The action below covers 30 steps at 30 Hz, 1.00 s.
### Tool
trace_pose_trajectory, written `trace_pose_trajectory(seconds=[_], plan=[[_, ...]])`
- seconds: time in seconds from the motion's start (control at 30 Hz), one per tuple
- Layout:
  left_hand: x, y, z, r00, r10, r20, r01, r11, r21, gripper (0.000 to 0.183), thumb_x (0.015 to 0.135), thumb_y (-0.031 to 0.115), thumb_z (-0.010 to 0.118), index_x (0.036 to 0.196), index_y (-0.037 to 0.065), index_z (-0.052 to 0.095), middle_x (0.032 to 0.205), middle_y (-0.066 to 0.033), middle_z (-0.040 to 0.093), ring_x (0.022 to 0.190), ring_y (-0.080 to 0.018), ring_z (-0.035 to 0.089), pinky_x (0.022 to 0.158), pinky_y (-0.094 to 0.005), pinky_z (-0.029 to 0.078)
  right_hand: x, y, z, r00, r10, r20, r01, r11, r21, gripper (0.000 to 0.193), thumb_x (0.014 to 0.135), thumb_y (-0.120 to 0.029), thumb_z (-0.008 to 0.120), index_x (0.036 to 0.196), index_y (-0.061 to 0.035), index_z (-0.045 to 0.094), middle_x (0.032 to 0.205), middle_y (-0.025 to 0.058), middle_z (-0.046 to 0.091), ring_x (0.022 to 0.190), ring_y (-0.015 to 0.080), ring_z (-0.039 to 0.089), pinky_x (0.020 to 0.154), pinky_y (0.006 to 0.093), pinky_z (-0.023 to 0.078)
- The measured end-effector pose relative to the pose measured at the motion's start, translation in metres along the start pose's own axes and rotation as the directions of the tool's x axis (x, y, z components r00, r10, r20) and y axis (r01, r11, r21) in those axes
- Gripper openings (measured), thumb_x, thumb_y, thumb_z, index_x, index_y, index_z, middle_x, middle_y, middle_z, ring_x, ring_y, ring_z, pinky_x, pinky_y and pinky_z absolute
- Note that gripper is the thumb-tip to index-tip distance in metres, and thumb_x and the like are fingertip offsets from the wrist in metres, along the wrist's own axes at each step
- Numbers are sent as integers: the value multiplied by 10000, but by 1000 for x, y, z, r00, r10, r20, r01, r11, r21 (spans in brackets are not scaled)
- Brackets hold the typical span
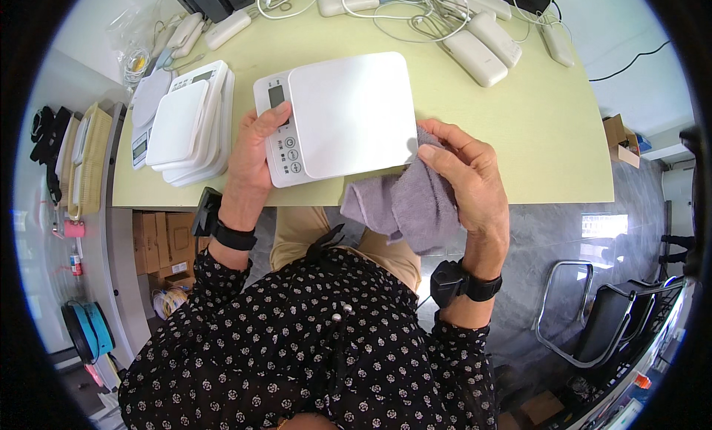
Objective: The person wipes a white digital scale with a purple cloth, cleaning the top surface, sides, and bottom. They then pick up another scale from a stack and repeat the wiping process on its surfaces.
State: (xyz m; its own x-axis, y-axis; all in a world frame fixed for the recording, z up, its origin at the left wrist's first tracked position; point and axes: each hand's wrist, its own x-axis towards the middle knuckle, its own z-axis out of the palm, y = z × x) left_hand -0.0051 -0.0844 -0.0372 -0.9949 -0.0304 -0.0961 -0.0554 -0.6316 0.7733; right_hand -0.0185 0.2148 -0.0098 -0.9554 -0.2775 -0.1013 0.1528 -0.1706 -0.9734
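A white digital kitchen scale (352,115) is held over the near edge of the table, tilted slightly, its small dark display and round buttons on the left side. My left hand (256,148) grips that left end, thumb on the panel beside the display and fingers underneath. My right hand (471,174) is closed on a grey-purple cloth (404,204), pressing it to the scale's right edge near the lower corner. The cloth hangs down past the table's edge. Left of the scale, more white scales (182,126) lie stacked on the table.
The pale yellow table (549,148) carries several white power banks (476,58) and tangled cables (415,15) at its far side. Dark boxes (211,0) stand at the far left. A black metal-framed chair (604,319) is on the floor at right, cardboard boxes (167,241) under the table at left.
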Motion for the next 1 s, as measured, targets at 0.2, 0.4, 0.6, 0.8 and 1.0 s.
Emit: trace_pose_trajectory(seconds=[0.2, 0.4, 0.6, 0.8, 1.0], plan=[[0, -2, 3, 999, 5, -38, -5, 1000, 7, 289, 965, 125, 700, 1160, -82, 647, 1046, -165, 738, 859, -242, 763, 753, -373, 669, -4, 15, 13, 991, -21, -129, 39, 991, 132, 271, 984, -48, 620, 1214, 59, 716, 1051, 63, 731, 935, 102, 637, 868, 248, 516], [-1, -10, 13, 995, 30, -96, -34, 999, -41, 309, 957, 125, 701, 1175, -83, 629, 1072, -165, 724, 883, -249, 757, 754, -383, 670, 1, 20, 34, 950, -33, -311, 90, 981, 173, 292, 1018, -64, 571, 1241, 80, 693, 1073, 91, 734, 958, 118, 646, 887, 249, 513], [-2, -15, 16, 984, 91, -153, -91, 996, 4, 313, 955, 134, 697, 1173, -78, 624, 1067, -161, 721, 884, -248, 757, 755, -384, 671, 1, 16, 46, 922, -15, -387, 131, 952, 277, 298, 1027, -51, 535, 1248, 77, 688, 1072, 110, 736, 961, 143, 662, 896, 256, 517], [-5, -12, 11, 991, 85, -101, -88, 996, -28, 293, 961, 122, 687, 1168, -78, 627, 1057, -158, 725, 872, -242, 760, 735, -367, 672, 2, 18, 32, 933, -42, -357, 125, 969, 212, 252, 973, 5, 597, 1187, 66, 715, 978, 65, 723, 862, 107, 639, 793, 230, 511], [-4, -10, 11, 993, 68, -96, -71, 997, -25, 268, 969, 104, 675, 1160, -79, 630, 1061, -161, 726, 876, -243, 760, 737, -364, 672, 2, 23, 32, 880, -222, -421, 208, 975, -78, 141, 933, 16, 636, 1032, 49, 731, 885, 4, 683, 791, 58, 580, 711, 216, 480]])
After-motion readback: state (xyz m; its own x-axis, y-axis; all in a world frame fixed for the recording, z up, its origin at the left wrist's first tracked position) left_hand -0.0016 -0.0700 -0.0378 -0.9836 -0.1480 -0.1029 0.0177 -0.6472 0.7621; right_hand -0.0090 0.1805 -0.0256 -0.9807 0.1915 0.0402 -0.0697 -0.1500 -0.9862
